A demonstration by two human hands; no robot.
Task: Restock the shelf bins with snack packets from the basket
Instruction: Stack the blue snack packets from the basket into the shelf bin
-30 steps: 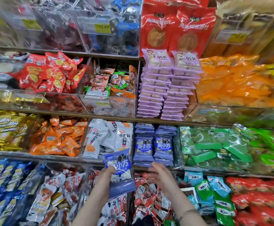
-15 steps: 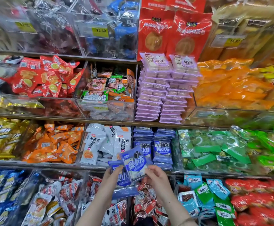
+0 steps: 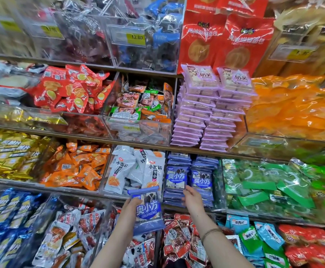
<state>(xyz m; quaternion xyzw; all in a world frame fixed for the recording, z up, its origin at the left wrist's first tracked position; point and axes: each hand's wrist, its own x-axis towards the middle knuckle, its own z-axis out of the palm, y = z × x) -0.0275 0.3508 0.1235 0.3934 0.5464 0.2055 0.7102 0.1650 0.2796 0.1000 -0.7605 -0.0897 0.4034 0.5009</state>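
My left hand (image 3: 133, 205) is clamped on a blue snack packet (image 3: 148, 208), thumb on its left edge. The packet stands upright, facing me. More blue wrapper shows beneath it. It hangs in front of the shelf's front edge (image 3: 235, 212), just below the right corner of the white packets (image 3: 136, 171).

My right hand (image 3: 192, 199) reaches to the bin of matching blue packets, which sits between the white packets and the green packets (image 3: 264, 186). The fingertips meet the lower edge of the front packet in the left stack (image 3: 176, 176). I cannot tell whether they pinch it or only touch it. The right stack (image 3: 201, 180) stands just beside it, touching.

Both stacks climb back close under the shelf above. The free room is between my hands, over the front edge.
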